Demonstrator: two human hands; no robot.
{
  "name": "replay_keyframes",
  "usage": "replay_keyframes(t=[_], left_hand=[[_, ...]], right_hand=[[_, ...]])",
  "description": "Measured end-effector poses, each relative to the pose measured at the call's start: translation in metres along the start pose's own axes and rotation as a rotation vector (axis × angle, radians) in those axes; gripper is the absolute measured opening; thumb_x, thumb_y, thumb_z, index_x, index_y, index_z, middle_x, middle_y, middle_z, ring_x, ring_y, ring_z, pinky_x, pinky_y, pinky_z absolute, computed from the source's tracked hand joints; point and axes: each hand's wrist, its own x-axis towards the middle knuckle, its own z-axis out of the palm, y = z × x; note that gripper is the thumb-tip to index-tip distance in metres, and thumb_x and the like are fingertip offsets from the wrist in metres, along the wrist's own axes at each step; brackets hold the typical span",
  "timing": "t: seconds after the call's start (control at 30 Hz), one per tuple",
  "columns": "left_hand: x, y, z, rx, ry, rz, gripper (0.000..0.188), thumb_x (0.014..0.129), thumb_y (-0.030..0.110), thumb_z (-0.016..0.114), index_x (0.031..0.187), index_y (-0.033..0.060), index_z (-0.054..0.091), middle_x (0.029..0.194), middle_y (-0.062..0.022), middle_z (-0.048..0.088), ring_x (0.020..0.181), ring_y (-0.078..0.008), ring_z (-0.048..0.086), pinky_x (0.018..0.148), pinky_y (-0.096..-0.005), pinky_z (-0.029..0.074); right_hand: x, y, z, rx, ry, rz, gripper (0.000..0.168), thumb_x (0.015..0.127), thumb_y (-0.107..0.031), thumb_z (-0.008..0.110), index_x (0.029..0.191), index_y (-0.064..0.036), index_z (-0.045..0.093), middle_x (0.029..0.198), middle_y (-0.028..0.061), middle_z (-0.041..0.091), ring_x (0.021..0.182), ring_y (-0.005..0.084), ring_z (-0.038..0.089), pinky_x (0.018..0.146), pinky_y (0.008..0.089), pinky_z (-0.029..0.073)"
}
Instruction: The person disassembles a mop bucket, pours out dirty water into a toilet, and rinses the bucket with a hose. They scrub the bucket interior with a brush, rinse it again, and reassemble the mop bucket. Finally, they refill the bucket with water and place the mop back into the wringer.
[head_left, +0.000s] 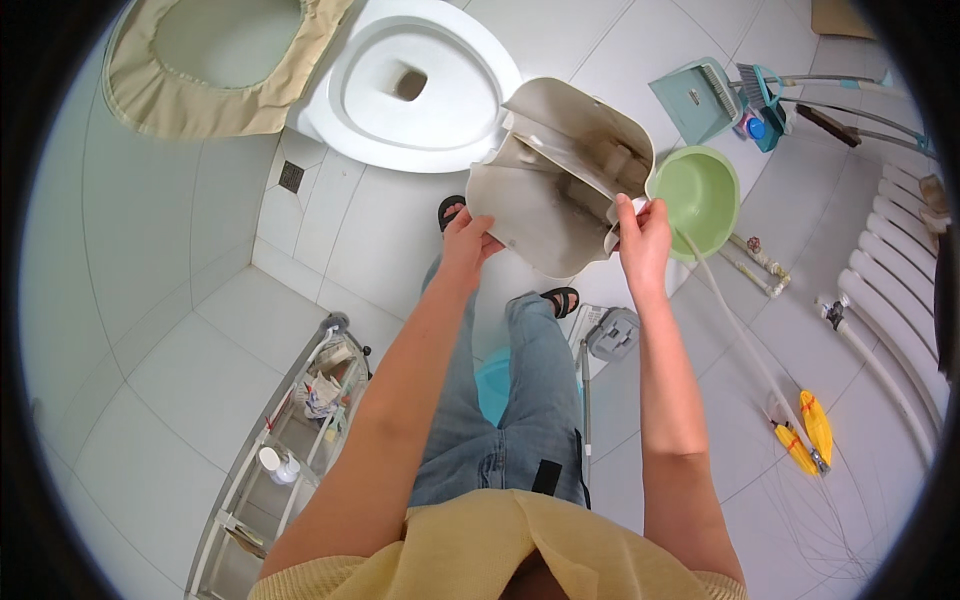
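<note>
A beige plastic bin (517, 195) with a divider across its inside is held up in front of me, its mouth tilted towards me. Brown stains mark its inner walls. My left hand (469, 244) grips the rim at the near left. At the near right corner, my right hand (643, 236) pinches the rim with the thumb on top. Just beyond the bin, and partly covered by it, is the white toilet bowl (360, 105) with its seat raised. A light green basin (701, 199) sits to the right, close to my right hand.
A fabric-covered toilet seat (217, 112) leans at the upper left. Brushes and a dustpan (697, 105) stand upper right. A white radiator (892, 277) lines the right wall. A rack (285, 442) holds bottles at lower left. A blue basin (493, 382) shows behind my legs, beside a mop (586, 405).
</note>
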Motion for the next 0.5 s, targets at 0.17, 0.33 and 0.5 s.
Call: replay_keyframes(t=[0.17, 0.33, 0.5], left_hand=[[0.02, -0.02, -0.004, 0.005, -0.125, -0.016, 0.033, 0.086, 0.006, 0.05, 0.119, 0.0027, 0.052, 0.109, -0.0097, 0.061, 0.093, -0.0199, 0.064, 0.08, -0.0355, 0.054], [0.019, -0.04, -0.008, 0.131, 0.019, 0.022, 0.045, 0.081, 0.001, 0.049, 0.125, 0.006, 0.053, 0.1, -0.0082, 0.063, 0.081, -0.0178, 0.064, 0.071, -0.033, 0.057], [0.04, -0.07, -0.016, 0.213, 0.011, 0.11, 0.043, 0.081, 0.0, 0.049, 0.124, 0.0053, 0.054, 0.104, -0.0066, 0.062, 0.089, -0.0178, 0.063, 0.076, -0.0325, 0.056]], right_hand=[[-0.014, 0.022, 0.0, -0.013, 0.077, 0.152, 0.032, 0.087, -0.027, 0.06, 0.083, 0.002, 0.047, 0.065, 0.0103, 0.054, 0.054, 0.0191, 0.054, 0.051, 0.0338, 0.046], [-0.012, 0.081, 0.012, -0.001, -0.002, 0.137, 0.033, 0.089, -0.028, 0.058, 0.091, 0.004, 0.051, 0.072, 0.0114, 0.057, 0.052, 0.0162, 0.058, 0.044, 0.0295, 0.05], [0.004, 0.147, 0.038, 0.101, -0.104, 0.305, 0.037, 0.089, -0.029, 0.058, 0.093, 0.008, 0.051, 0.072, 0.0096, 0.055, 0.059, 0.0158, 0.059, 0.049, 0.0302, 0.054]])
